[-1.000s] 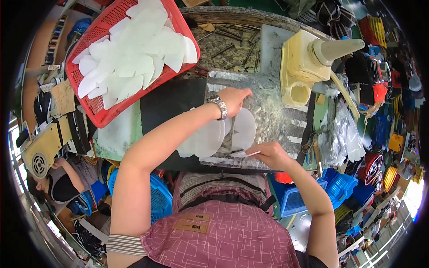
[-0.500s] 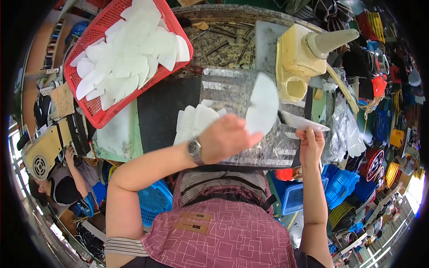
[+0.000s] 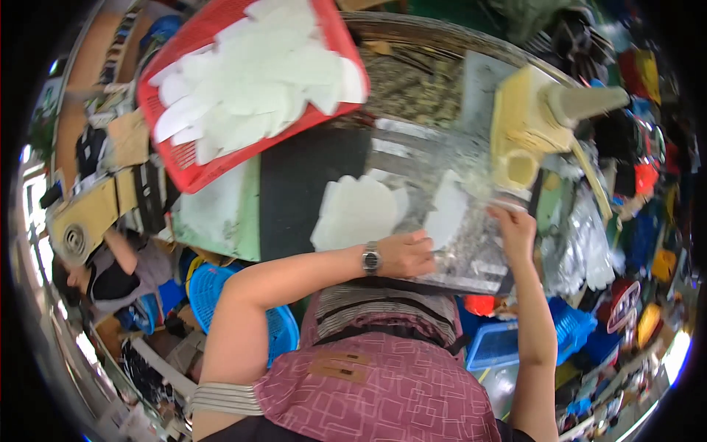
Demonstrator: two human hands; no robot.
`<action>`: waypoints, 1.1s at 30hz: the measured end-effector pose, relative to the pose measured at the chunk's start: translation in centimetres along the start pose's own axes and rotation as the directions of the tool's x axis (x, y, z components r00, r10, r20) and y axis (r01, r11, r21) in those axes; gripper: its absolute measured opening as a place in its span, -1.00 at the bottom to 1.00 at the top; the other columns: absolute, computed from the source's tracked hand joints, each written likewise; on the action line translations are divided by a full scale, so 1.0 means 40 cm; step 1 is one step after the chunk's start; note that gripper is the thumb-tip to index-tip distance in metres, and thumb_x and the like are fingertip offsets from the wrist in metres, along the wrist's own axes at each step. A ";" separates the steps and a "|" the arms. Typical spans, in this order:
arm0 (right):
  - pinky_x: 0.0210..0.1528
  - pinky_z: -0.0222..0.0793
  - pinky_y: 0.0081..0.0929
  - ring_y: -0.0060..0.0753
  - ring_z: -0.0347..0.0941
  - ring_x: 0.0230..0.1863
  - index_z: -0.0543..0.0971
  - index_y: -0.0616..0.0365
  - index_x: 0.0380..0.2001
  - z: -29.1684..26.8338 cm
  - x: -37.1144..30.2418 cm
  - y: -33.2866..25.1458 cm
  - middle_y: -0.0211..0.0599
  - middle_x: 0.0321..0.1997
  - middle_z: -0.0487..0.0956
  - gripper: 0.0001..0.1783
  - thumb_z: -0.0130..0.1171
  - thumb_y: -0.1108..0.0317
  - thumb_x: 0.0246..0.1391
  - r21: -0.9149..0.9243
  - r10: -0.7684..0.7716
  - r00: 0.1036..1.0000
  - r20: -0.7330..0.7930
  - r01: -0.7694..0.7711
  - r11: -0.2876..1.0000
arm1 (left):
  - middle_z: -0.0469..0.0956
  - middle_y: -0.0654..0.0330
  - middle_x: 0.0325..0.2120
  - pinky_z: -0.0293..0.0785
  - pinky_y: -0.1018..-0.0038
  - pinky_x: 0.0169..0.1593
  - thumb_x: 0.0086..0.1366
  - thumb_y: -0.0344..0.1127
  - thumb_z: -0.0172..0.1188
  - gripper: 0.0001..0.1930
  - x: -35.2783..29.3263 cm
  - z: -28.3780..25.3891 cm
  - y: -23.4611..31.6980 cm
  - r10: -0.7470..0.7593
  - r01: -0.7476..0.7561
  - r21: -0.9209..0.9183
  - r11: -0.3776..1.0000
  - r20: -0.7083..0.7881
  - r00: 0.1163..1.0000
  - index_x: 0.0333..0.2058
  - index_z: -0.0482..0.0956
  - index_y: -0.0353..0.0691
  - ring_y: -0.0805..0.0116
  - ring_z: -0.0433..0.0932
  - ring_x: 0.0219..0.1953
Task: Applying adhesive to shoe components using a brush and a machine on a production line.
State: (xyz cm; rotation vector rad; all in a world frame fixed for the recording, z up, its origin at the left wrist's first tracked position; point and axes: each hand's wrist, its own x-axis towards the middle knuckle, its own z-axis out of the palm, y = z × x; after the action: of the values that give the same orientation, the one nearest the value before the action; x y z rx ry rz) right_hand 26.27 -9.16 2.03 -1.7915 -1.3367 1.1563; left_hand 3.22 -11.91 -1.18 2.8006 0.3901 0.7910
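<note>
My left hand [image 3: 406, 255], with a wristwatch [image 3: 370, 258] on its wrist, is closed at the lower end of a white curved sheet piece [image 3: 447, 210]. That piece lies on a dark, smeared board [image 3: 471, 254] with pale stripes. My right hand [image 3: 517, 232] pinches a flat whitish tool [image 3: 509, 202] at the board's right side; motion blurs the tool, and its kind cannot be told. Left of the single piece, overlapping white sheet pieces [image 3: 357, 210] lie fanned out on the worktable.
A red basket [image 3: 254, 151] heaped with white pieces stands at the back left. A yellowish glue container [image 3: 534, 110] with a cone-shaped spout is at the back right. Clear plastic bags [image 3: 582, 236] hang beyond the right edge. Blue baskets [image 3: 210, 291] sit below; a person [image 3: 121, 258] works at far left.
My left hand has dropped to the white piece's lower end, and that piece sits lower on the board. The tool in my right hand has turned. The whole view has shifted.
</note>
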 end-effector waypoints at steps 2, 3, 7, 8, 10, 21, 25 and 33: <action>-0.37 0.31 -0.59 -0.46 0.44 -0.45 0.53 0.20 -0.52 -0.018 -0.061 0.066 -0.26 -0.52 0.51 -0.85 -0.03 0.45 -0.16 -0.220 -0.106 0.976 0.189 0.147 0.964 | 0.26 0.35 -0.68 0.22 0.47 -0.22 -0.17 -0.29 0.00 -0.90 0.016 0.010 -0.009 -0.022 0.021 -0.062 0.998 -0.022 1.000 -0.62 0.28 -0.09 0.41 0.29 -0.41; -0.37 0.31 -0.61 -0.51 0.44 -0.46 0.54 0.19 -0.53 -0.011 -0.105 0.060 -0.28 -0.54 0.51 -0.87 -0.01 0.47 -0.18 -0.197 -0.045 0.947 0.319 0.112 0.974 | 0.26 0.34 -0.67 0.23 0.47 -0.26 -0.20 -0.29 0.00 -0.89 0.002 0.021 -0.010 -0.045 0.042 -0.095 0.995 -0.032 0.998 -0.63 0.27 -0.09 0.41 0.29 -0.41; -0.47 0.32 -0.63 -0.51 0.40 -0.54 0.45 0.26 -0.52 -0.068 -0.154 0.082 -0.27 -0.59 0.48 -0.94 0.03 0.49 -0.13 0.460 0.141 0.989 -0.046 -0.104 0.882 | 0.30 0.34 -0.65 0.26 0.45 -0.30 -0.19 -0.31 0.01 -0.93 0.010 -0.134 -0.035 -0.349 0.313 -0.205 0.927 -0.174 0.921 -0.62 0.35 -0.08 0.35 0.31 -0.40; -0.42 0.34 -0.61 -0.53 0.41 -0.52 0.42 0.23 -0.46 -0.102 -0.137 0.086 -0.31 -0.55 0.48 -0.93 0.01 0.47 -0.06 0.600 0.181 0.980 -0.088 -0.093 0.794 | 0.36 0.37 -0.63 0.27 0.40 -0.29 -0.22 -0.32 0.04 -0.94 0.020 -0.232 -0.043 -0.367 0.353 -0.111 0.929 -0.398 0.841 -0.64 0.43 -0.08 0.33 0.33 -0.42; -0.38 0.35 -0.60 -0.53 0.42 -0.49 0.41 0.24 -0.42 -0.134 -0.114 0.085 -0.31 -0.50 0.47 -0.91 -0.02 0.44 -0.02 0.658 0.161 0.966 -0.204 0.014 0.753 | 0.43 0.30 -0.61 0.24 0.35 -0.29 -0.21 -0.45 0.08 -0.93 -0.003 -0.437 -0.038 -0.554 0.635 0.168 0.754 -0.357 0.752 -0.64 0.47 -0.12 0.29 0.35 -0.46; -0.29 0.30 -0.63 -0.54 0.40 -0.42 0.47 0.32 -0.42 -0.119 -0.040 -0.019 -0.30 -0.49 0.49 -0.83 -0.04 0.42 -0.03 0.204 0.101 0.937 -0.333 -0.033 0.978 | 0.32 0.05 -0.18 0.10 0.20 -0.01 -0.16 -0.33 0.23 -0.50 -0.233 -0.581 -0.119 -0.705 0.702 0.581 0.413 -0.284 0.650 -0.16 0.34 -0.22 0.04 0.23 -0.08; -0.36 0.27 -0.67 -0.57 0.41 -0.48 0.50 0.31 -0.49 -0.152 0.046 -0.054 -0.29 -0.53 0.51 -0.83 -0.02 0.42 -0.07 -0.192 -0.122 0.924 -0.362 0.054 0.980 | 0.35 0.12 -0.20 0.23 0.28 -0.07 -0.16 -0.34 0.20 -0.59 -0.079 -0.349 -0.124 -0.647 0.637 0.119 0.761 0.084 0.758 -0.24 0.36 -0.23 0.12 0.29 -0.13; -0.44 0.32 -0.66 -0.59 0.40 -0.56 0.45 0.24 -0.47 -0.237 0.020 0.109 -0.36 -0.59 0.47 -0.84 0.02 0.35 -0.03 0.342 0.086 0.877 -0.473 0.093 0.935 | 0.39 0.12 -0.44 0.36 0.32 -0.28 -0.17 -0.42 0.17 -0.68 -0.011 -0.150 -0.226 -0.696 0.760 0.095 0.643 0.487 0.527 -0.35 0.34 -0.19 0.14 0.40 -0.34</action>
State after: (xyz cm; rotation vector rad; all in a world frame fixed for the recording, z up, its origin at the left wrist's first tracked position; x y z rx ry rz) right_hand 36.73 -9.47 2.11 -1.6552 -0.7779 0.8052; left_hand -2.12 -2.79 1.21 2.2129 1.2471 -0.0976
